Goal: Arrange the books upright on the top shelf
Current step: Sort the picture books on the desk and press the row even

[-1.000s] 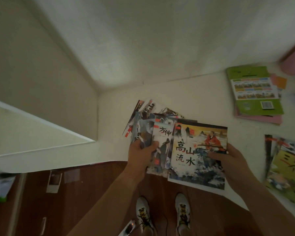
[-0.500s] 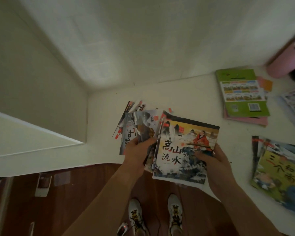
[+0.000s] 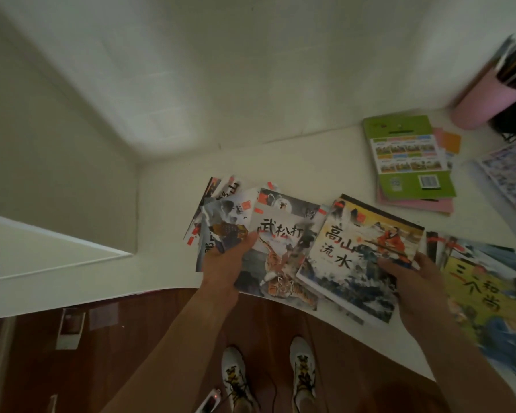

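From the head view, the left hand (image 3: 221,269) grips a fanned bundle of thin picture books (image 3: 245,222) at its lower edge, thumb curled over the tiger-cover book (image 3: 280,263). The right hand (image 3: 414,281) pinches the yellow-topped book (image 3: 355,251), thumb across its cover. Both sets lie low over the white tabletop (image 3: 310,165), near a green book (image 3: 405,162) lying flat.

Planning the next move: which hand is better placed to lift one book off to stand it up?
Right. The right hand already grips one book alone; the left hand holds the fanned stack.
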Action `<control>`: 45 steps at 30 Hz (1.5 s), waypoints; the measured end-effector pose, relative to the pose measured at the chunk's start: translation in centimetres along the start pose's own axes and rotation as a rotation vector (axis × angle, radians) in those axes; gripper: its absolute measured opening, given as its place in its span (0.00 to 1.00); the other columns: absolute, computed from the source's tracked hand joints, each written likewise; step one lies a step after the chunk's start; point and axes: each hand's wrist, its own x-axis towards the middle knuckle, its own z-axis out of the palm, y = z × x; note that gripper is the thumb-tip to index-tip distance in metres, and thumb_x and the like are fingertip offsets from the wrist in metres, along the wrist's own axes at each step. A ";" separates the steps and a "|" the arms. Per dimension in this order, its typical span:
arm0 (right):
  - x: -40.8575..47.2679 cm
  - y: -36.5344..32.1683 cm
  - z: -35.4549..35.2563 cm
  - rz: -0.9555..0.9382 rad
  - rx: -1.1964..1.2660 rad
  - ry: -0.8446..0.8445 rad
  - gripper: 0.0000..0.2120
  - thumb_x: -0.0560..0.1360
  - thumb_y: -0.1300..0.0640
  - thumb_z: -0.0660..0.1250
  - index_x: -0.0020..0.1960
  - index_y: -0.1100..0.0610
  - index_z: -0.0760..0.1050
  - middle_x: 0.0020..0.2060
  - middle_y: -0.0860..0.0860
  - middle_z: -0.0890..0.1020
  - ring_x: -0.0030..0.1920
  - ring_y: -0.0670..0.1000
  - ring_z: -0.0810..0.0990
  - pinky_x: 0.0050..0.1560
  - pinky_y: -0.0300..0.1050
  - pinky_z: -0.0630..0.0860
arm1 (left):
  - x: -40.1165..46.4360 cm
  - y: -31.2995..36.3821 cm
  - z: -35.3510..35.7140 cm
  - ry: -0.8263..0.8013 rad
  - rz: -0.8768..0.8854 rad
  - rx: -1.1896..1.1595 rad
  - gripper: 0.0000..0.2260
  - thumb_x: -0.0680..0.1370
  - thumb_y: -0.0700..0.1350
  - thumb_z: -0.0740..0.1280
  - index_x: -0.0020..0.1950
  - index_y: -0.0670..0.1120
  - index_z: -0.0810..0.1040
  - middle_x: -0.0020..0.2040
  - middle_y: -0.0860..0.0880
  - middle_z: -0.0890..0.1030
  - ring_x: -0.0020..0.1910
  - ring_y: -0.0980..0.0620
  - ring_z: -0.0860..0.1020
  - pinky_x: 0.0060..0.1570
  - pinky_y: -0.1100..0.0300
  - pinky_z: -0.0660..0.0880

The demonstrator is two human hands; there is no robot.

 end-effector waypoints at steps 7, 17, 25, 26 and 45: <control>0.4 -1.7 -2.0 0.126 0.051 -0.051 0.05 0.77 0.68 0.69 0.50 0.61 0.79 0.49 0.56 0.85 0.51 0.56 0.83 0.51 0.50 0.79 | 0.1 -0.3 0.5 -0.009 -0.062 -0.117 0.03 0.77 0.39 0.73 0.50 0.40 0.84 0.41 0.46 0.87 0.33 0.49 0.85 0.33 0.59 0.81; -1.4 -1.7 2.5 0.031 0.122 -0.256 0.19 0.78 0.66 0.69 0.64 0.49 0.78 0.56 0.49 0.86 0.58 0.53 0.83 0.59 0.54 0.78 | -2.1 -1.1 2.7 -0.146 -0.091 -0.114 0.20 0.74 0.40 0.77 0.65 0.39 0.80 0.53 0.40 0.87 0.46 0.37 0.86 0.32 0.46 0.83; 2.1 -1.8 -0.6 0.083 0.215 -0.142 0.35 0.78 0.67 0.70 0.80 0.50 0.61 0.63 0.53 0.80 0.57 0.56 0.84 0.58 0.56 0.80 | -0.8 0.1 3.0 -0.056 -0.017 -0.371 0.14 0.83 0.42 0.65 0.68 0.40 0.78 0.56 0.46 0.84 0.45 0.49 0.84 0.37 0.60 0.83; 2.3 -2.0 -1.2 0.083 0.204 -0.118 0.31 0.78 0.66 0.69 0.78 0.53 0.64 0.59 0.53 0.82 0.53 0.54 0.84 0.53 0.53 0.81 | -0.6 0.0 2.9 -0.032 0.002 -0.367 0.15 0.83 0.40 0.66 0.69 0.39 0.76 0.56 0.45 0.82 0.44 0.50 0.83 0.34 0.62 0.81; 0.2 -0.4 2.7 0.266 0.248 -0.360 0.16 0.82 0.60 0.64 0.69 0.55 0.75 0.59 0.57 0.85 0.55 0.60 0.86 0.42 0.54 0.85 | -5.2 -3.0 3.2 -0.420 -0.078 -0.263 0.08 0.65 0.48 0.81 0.37 0.46 0.86 0.37 0.47 0.84 0.36 0.49 0.84 0.38 0.53 0.81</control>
